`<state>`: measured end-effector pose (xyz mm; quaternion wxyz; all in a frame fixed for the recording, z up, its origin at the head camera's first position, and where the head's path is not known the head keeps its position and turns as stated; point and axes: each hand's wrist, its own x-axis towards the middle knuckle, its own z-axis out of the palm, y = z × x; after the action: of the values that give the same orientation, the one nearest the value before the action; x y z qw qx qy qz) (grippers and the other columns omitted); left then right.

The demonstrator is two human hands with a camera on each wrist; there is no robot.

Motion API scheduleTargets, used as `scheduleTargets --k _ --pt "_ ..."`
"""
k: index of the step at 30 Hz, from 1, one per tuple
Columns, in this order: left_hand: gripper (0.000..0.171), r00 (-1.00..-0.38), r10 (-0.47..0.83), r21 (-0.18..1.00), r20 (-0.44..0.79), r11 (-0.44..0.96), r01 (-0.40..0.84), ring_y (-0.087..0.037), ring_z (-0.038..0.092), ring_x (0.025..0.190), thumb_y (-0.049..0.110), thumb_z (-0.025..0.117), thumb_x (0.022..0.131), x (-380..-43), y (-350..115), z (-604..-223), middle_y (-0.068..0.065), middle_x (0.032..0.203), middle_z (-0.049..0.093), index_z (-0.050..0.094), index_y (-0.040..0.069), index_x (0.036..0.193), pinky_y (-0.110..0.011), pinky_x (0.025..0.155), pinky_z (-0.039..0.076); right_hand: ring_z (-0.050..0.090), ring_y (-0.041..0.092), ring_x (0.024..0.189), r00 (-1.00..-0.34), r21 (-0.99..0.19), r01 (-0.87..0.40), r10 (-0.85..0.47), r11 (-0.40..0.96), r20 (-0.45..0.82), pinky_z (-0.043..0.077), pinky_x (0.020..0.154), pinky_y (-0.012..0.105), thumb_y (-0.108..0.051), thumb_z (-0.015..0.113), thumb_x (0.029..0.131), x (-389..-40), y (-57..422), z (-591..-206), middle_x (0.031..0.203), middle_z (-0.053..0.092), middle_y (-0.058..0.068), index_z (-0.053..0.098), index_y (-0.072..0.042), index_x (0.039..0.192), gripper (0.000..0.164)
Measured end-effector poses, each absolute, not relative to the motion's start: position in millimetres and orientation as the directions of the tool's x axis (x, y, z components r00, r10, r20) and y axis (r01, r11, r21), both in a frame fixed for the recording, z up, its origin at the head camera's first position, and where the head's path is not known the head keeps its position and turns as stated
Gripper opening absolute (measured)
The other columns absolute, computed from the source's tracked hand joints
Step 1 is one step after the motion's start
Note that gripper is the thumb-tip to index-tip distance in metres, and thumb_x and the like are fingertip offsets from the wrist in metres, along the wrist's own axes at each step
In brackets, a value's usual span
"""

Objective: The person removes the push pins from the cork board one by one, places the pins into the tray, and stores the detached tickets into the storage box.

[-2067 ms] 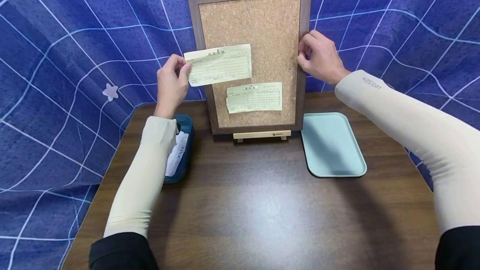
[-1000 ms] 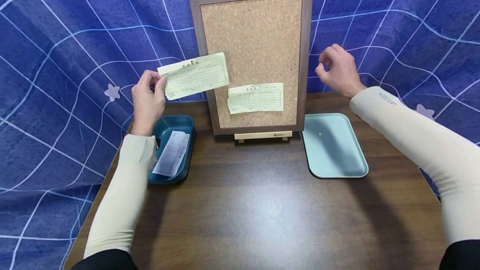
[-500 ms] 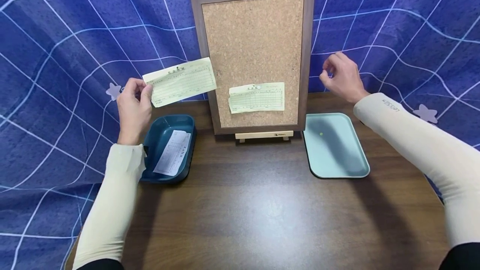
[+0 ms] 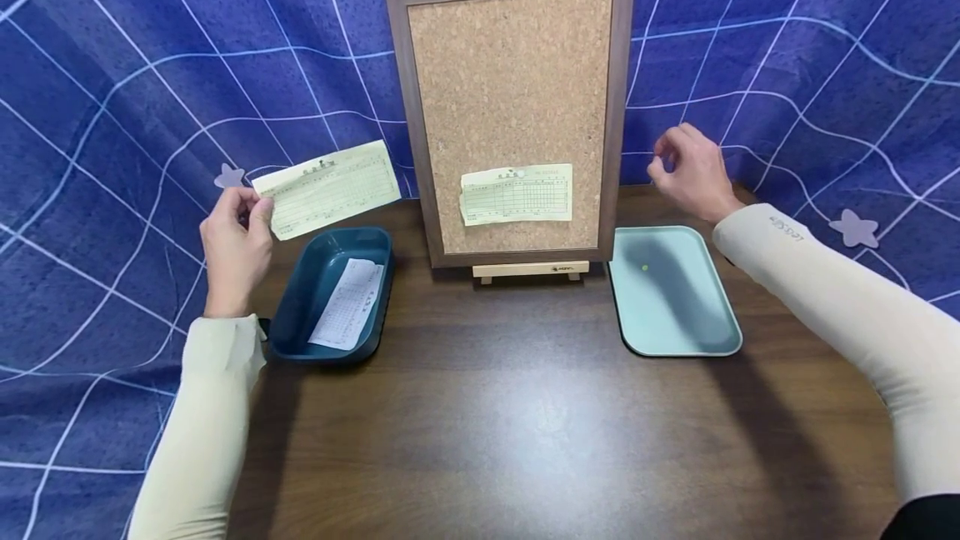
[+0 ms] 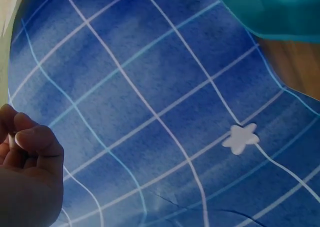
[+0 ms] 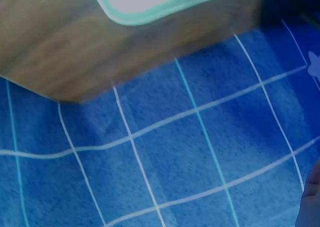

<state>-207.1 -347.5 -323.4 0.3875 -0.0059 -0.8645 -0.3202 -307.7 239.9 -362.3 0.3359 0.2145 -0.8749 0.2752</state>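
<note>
My left hand [image 4: 236, 248] pinches a pale green printed slip [image 4: 326, 186] by its left end, above the back of the dark teal bin [image 4: 296, 298]. In the left wrist view the same hand [image 5: 32, 172] shows curled fingers. A second printed slip [image 4: 517, 194] is fixed low on the framed corkboard [image 4: 510, 73] by a whitish pin at its top. My right hand [image 4: 693, 173] hovers above the back of the light blue tray [image 4: 675, 327], thumb and forefinger curled together; I cannot tell whether something tiny sits between them.
Paper slips [image 4: 347, 307] lie in the teal bin. A small yellow-green dot [image 4: 645, 267] shows in the tray. The corkboard stands on a wooden easel [image 4: 528, 268] at the back of the brown table [image 4: 480, 407]. A blue gridded cloth [image 4: 135, 132] hangs behind.
My left hand has carried the slip away from the corkboard, left and down toward the bin. My right hand has left the board's right edge, moving right and down above the tray.
</note>
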Motion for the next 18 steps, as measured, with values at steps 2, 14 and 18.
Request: scheduleTargets --k 2,14,18 --pt "0.019 -0.710 -0.250 0.549 0.659 0.804 0.227 -0.009 0.044 0.063 0.017 0.058 0.093 -203 -354 -327 -0.002 0.072 0.053 0.057 -0.001 0.089 -0.019 0.061 0.031 0.044 0.019 0.066 -0.692 -0.339 -0.550 -0.189 0.763 0.697 0.032 0.061 0.033 -0.007 0.057 0.074 -306 242 -370 0.074 0.049 0.010 0.058 -0.001 0.080 0.009" --pt "0.016 -0.780 -0.245 0.520 0.576 0.846 0.119 -0.015 0.044 0.064 0.014 0.056 0.094 -184 -383 -362 -0.012 0.075 0.059 0.059 -0.002 0.093 -0.028 0.062 0.031 0.046 0.019 0.066 -0.729 -0.367 -0.535 -0.195 0.761 0.656 0.033 0.060 0.030 -0.003 0.058 0.072 -293 253 -403 0.075 0.049 0.009 0.056 -0.001 0.079 0.008" --pt "0.014 -0.812 -0.245 0.509 0.529 0.858 0.074 -0.016 0.045 0.064 0.013 0.056 0.093 -177 -388 -375 -0.014 0.076 0.062 0.059 -0.001 0.093 -0.030 0.064 0.032 0.046 0.018 0.065 -0.746 -0.377 -0.519 -0.191 0.767 0.638 0.034 0.060 0.030 -0.004 0.057 0.073 -288 255 -410 0.074 0.048 0.009 0.056 -0.001 0.079 0.007"
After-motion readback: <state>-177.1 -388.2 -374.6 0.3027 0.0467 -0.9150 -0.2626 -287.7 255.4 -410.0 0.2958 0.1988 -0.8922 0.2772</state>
